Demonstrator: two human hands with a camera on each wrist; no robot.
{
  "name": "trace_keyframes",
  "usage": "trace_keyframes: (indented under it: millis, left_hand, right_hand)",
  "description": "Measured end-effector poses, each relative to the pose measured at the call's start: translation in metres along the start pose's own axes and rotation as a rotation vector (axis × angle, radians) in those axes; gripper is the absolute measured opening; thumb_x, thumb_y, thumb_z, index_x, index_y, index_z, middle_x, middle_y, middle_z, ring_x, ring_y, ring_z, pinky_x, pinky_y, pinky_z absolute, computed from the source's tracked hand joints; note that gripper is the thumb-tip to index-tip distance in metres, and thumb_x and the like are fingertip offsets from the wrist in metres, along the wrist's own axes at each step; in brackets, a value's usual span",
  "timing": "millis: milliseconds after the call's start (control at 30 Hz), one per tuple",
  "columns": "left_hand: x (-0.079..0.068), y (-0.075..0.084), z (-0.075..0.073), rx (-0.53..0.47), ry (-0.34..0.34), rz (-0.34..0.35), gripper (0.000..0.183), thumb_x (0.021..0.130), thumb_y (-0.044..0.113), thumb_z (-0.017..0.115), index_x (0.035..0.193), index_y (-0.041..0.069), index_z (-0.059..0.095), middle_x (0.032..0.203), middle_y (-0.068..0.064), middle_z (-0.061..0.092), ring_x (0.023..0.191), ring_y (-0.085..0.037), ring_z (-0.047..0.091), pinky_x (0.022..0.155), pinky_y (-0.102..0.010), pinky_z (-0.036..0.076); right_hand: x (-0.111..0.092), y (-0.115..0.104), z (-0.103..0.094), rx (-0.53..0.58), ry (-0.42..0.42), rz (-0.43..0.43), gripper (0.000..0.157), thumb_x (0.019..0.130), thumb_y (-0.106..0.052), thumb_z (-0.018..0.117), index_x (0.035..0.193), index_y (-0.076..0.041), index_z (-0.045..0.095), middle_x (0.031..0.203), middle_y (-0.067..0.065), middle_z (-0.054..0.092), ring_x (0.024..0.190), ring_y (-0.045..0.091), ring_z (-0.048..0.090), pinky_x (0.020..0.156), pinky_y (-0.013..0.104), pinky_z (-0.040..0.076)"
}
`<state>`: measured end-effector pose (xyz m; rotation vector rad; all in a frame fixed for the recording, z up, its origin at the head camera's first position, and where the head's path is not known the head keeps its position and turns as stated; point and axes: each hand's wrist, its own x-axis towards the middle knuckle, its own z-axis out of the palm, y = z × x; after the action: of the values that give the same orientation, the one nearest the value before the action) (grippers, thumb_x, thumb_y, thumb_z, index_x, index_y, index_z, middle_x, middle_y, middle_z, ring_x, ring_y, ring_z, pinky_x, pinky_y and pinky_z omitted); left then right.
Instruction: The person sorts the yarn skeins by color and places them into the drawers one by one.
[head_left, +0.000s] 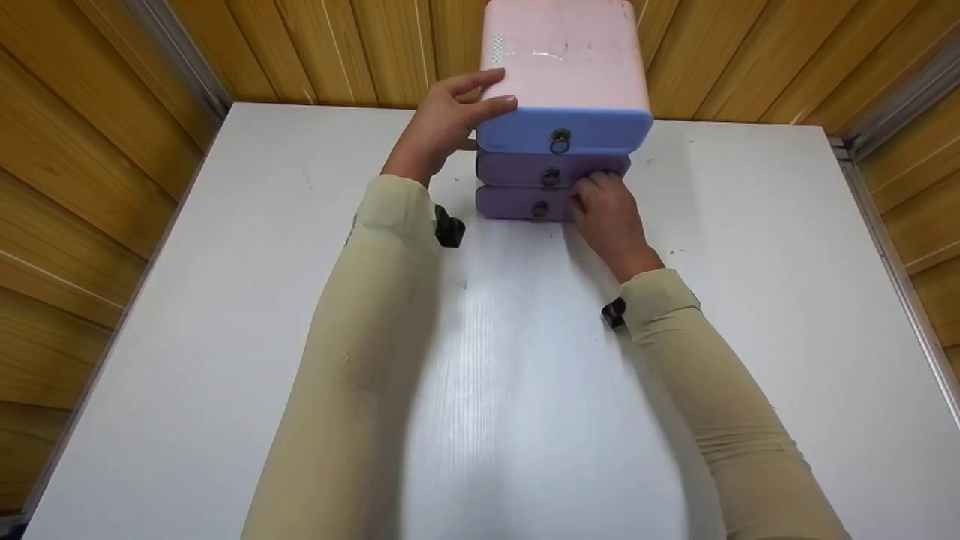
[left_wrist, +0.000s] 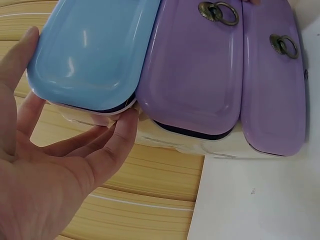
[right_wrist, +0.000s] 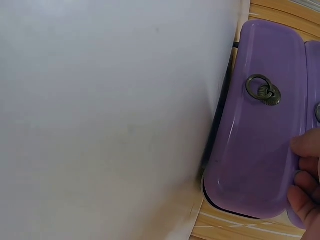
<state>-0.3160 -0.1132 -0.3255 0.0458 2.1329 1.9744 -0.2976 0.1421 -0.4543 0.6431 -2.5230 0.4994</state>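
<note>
A small drawer cabinet with a pink top [head_left: 566,60] has a light blue top drawer [head_left: 525,131], a purple middle drawer [left_wrist: 192,70] and a purple bottom drawer [right_wrist: 260,150]. Each drawer front carries a bronze ring pull. My left hand [head_left: 446,120] holds the cabinet's upper left corner, some fingers over the top edge and others along its side. At the right, my right hand [head_left: 607,214] has curled fingers on the edge of the middle drawer, with fingertips right at the seam above the bottom drawer. Narrow dark gaps show behind the drawer fronts.
The cabinet stands near the back edge of a white table [head_left: 487,375]. Wood-plank panels [head_left: 360,45] rise behind it and on both sides. Small dark specks dot the tabletop.
</note>
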Motion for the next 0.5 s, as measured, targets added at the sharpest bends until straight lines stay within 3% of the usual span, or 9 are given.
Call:
trace_keyframes:
  millis: [233,500]
  left_hand:
    - [-0.0107,0.0075,0.0023,0.038,0.002,-0.003,0.054,0.086,0.036,0.073,0.136,0.036,0.054,0.147,0.005,0.048,0.129,-0.02,0.053,0.103,-0.043,0.047]
    - [-0.0085,0.0036,0.0036,0.046,0.011,0.015,0.054,0.086,0.038,0.073,0.136,0.037,0.054,0.15,0.005,0.043,0.13,-0.022,0.052,0.101,-0.044,0.048]
  right_hand:
    - [0.0019,-0.0026,-0.0042,-0.002,-0.036,0.001,0.005,0.089,-0.002,0.062,0.087,0.003,0.062,0.088,0.018,0.06,0.087,0.036,0.054,0.081,0.046,0.045]
    - [0.0007,-0.0036,-0.0038,0.006,-0.008,0.002,0.005,0.089,0.0,0.06,0.087,0.003,0.063,0.087,0.019,0.059,0.085,0.037,0.054,0.08,0.047,0.045]
